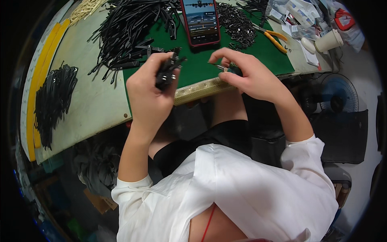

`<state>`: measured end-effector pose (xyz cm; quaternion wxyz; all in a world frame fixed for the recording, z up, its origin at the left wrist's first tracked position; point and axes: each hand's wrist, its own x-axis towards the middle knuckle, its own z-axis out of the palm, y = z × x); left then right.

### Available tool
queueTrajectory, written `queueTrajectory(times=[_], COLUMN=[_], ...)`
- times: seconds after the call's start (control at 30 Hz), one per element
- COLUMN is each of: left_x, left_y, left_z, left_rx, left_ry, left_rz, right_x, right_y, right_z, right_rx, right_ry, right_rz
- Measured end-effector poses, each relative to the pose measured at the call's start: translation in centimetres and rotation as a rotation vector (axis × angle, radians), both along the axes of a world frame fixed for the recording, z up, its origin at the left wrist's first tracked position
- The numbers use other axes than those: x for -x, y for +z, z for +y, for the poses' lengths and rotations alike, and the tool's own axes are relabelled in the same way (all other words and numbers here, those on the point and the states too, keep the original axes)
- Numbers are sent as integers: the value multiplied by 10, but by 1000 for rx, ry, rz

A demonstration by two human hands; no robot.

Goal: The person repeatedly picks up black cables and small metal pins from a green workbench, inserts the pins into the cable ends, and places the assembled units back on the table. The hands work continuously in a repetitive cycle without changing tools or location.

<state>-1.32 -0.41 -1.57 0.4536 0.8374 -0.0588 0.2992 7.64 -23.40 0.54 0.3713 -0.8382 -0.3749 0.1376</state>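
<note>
My left hand is closed round a small bunch of black eyeglass temples, held up over the front edge of the green mat. To its right, my right hand grips a small screwdriver with a dark green handle. Its thin metal shaft points left, towards the bunch, with a gap between them. My right index finger curls above the shaft. Behind my left hand lies a big heap of black eyeglass temples. A second, neater pile of black temples rests at the table's left.
A phone in a red case stands at the mat's back. Beside it are a heap of small dark metal parts and orange-handled pliers. A white cup lies tipped among plastic bags. A fan stands right of the table.
</note>
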Motion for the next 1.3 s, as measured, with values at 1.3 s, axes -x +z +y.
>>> queueTrajectory(times=[1.3], left_x=[-49], left_y=[-11], left_z=[57], left_rx=[-656], left_ry=[440], left_rz=[460], right_x=[41], right_y=[-23], right_z=[1], right_rx=[-70], right_ry=[-324], right_rz=[-224])
